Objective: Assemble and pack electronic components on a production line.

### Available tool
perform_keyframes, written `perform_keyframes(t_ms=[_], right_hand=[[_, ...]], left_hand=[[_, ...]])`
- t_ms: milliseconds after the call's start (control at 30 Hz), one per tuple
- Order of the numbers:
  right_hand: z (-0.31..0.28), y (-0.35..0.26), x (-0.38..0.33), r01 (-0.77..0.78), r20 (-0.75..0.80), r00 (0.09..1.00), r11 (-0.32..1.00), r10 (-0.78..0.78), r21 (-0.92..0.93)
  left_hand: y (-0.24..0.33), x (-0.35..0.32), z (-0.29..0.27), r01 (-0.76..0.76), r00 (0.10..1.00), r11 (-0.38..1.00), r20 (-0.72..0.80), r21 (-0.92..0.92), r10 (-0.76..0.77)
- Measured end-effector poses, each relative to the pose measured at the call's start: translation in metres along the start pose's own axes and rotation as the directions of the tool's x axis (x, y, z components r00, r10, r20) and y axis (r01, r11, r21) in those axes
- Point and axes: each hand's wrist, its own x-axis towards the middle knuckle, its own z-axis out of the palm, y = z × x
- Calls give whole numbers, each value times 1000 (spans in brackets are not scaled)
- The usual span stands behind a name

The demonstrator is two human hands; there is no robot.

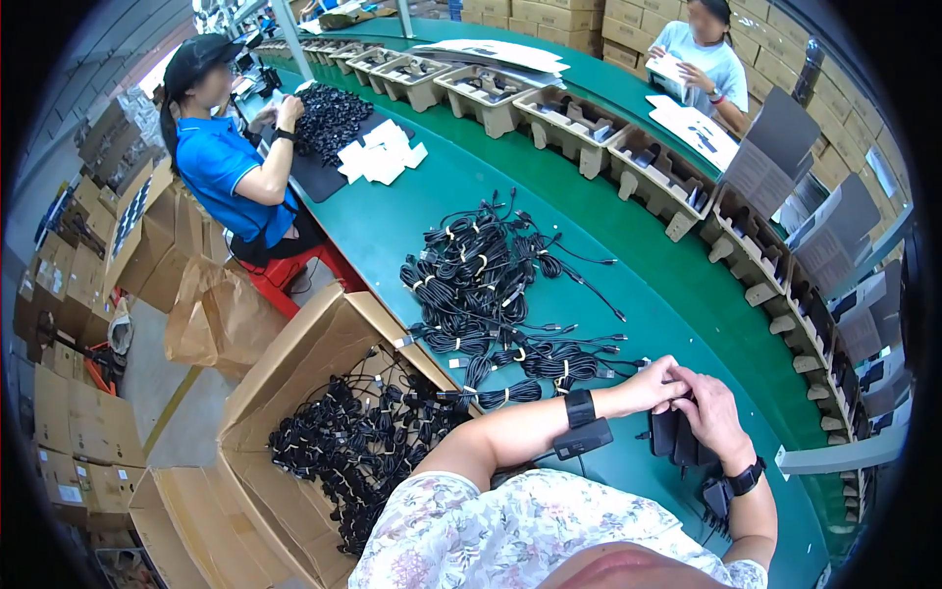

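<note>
My left hand [650,386] and my right hand [714,416] meet over the green worktable [628,344]. Their fingertips are pinched together, and whatever lies between them is hidden. Right under my right hand stand several flat black rectangular blocks [675,440], partly covered by its fingers. To the left of my hands spreads a pile of bundled black cables [471,285], each tied with a pale band. A few bundles [564,363] reach close to my left forearm. More small black pieces with leads [716,501] lie beside my right wrist.
An open cardboard box [285,393] at my left holds many black cables [363,442]. Beyond the table curves a line of moulded trays [662,177] with black parts. A person in blue [221,167] sits at the far left; another person [702,64] works across the line.
</note>
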Motion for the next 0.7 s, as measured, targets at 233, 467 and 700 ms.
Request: perform_keyframes(t_ms=[233, 467, 700], right_hand=[[5, 50, 10, 1, -299, 954, 999, 14, 48], [-54, 156, 22, -408, -638, 584, 861, 502, 305], [-110, 247, 28, -764, -659, 411, 632, 630, 128]], left_hand=[[6, 9, -17, -134, 968, 991, -215, 10, 133], [15, 3, -11, -44, 982, 999, -185, 31, 50], [17, 3, -6, -28, 980, 999, -197, 34, 34]])
